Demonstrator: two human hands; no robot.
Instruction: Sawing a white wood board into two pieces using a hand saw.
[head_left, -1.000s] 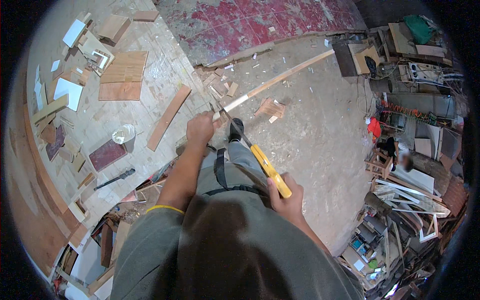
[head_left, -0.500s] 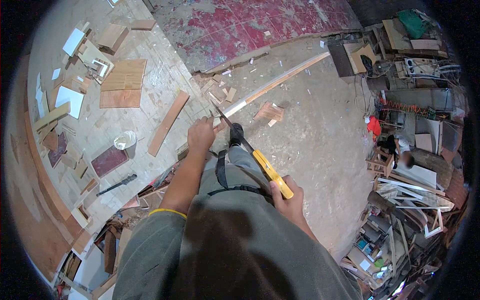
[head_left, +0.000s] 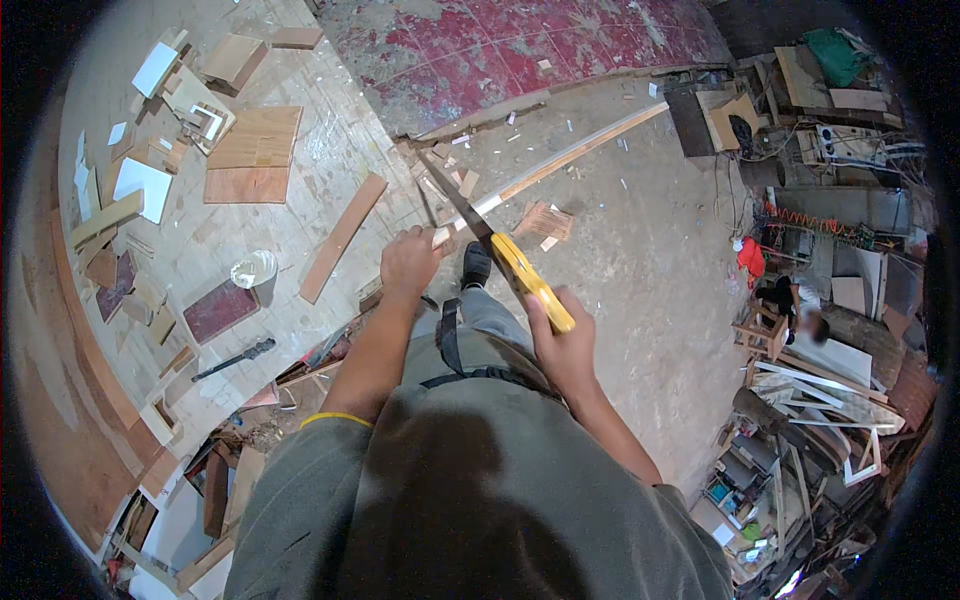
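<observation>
A hand saw with a yellow handle [head_left: 515, 262] is gripped in my right hand [head_left: 563, 340]. Its dark blade [head_left: 462, 207] lies across a long, narrow wood strip [head_left: 560, 163], close to the strip's near end. My left hand [head_left: 410, 262] is closed around that near end at the edge of the worktable [head_left: 330, 140], just left of the blade. From there the strip, pale on top with a bare wood side, slants away to the far right over the concrete floor. My left fingers are partly hidden from view.
On the worktable lie a brown wood slat [head_left: 342, 238], a plywood panel [head_left: 255, 155], a white tub [head_left: 254, 270], a dark red board [head_left: 220, 314] and a black bar-like tool [head_left: 233, 360]. A wood offcut [head_left: 545, 221] rests on the floor. At right, another person [head_left: 805, 305] is beside stacked white frames [head_left: 820, 390].
My right hand has pushed the saw forward and up-left, so more blade extends past the strip. My left hand stays on the strip; the whole view has shifted slightly.
</observation>
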